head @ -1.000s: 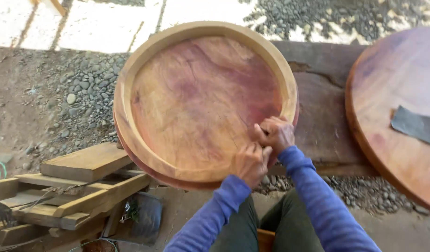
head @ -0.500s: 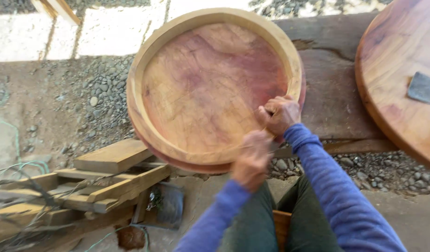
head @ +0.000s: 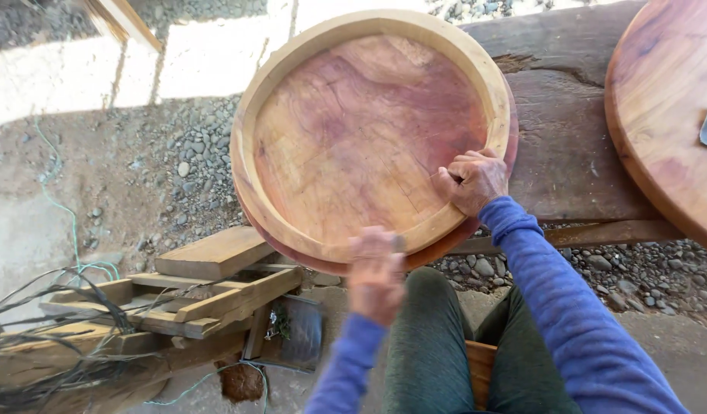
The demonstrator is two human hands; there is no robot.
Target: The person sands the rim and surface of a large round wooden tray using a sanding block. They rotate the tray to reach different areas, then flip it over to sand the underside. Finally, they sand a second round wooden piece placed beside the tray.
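Wooden tray [head: 369,138] leans on the dark plank [head: 568,146], its lower rim toward the lap. Right hand [head: 472,180] grips the inner rim, closed. Left hand [head: 376,272] has left the rim since a second ago; blurred, its grip cannot be told.

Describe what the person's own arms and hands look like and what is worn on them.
Both arms wear long blue knit sleeves reaching the wrists. The left hand and the right hand are bare: no gloves, and no rings or watch visible. The left hand is motion-blurred.
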